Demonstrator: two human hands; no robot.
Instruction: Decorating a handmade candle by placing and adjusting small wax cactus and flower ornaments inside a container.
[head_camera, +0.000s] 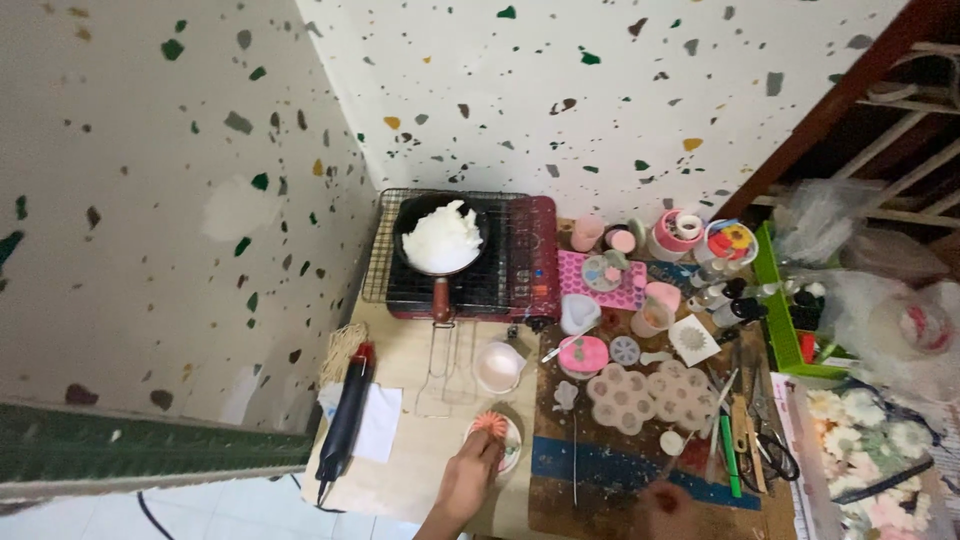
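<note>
Though crowded along its right half, pushed tight into the corner of the speckled wall (600, 90): a low wooden table (410, 490), probably so that nothing rolls off the back. At the far end, a red portable stove (545, 260) under a wire grill (375, 250), kept well away from the hands. On the grill, a black pan (415, 215) heaped with white wax-like chunks (442, 240), handle turned toward the near edge, seemingly for an easy grab. On the right, a worn cutting mat (600, 465), apparently laid down to spare the wood, and loaded with pale flower-shaped moulds (620, 397), small pink pots and flat tools. Beyond it, a green basket (765, 300) packed with little bottles, upright and off the working surface. On the left, a black heat gun (347, 415) lying flat, red nozzle pointing away, partly on a white sheet of paper (385, 420). Near the middle, a small white cup (498, 366), upright, just behind a small round plate (512, 450). On that plate, a pink ribbed flower shape (489, 423). Reaching forward from the near edge, the left hand (468, 480), palm down, fingertips at the flower's near side; pinching it or merely touching, impossible to tell. Lower right, over the mat, the right hand (665, 500), blurred and cut off by the frame; open or closed, and holding anything or not, cannot be told.
</note>
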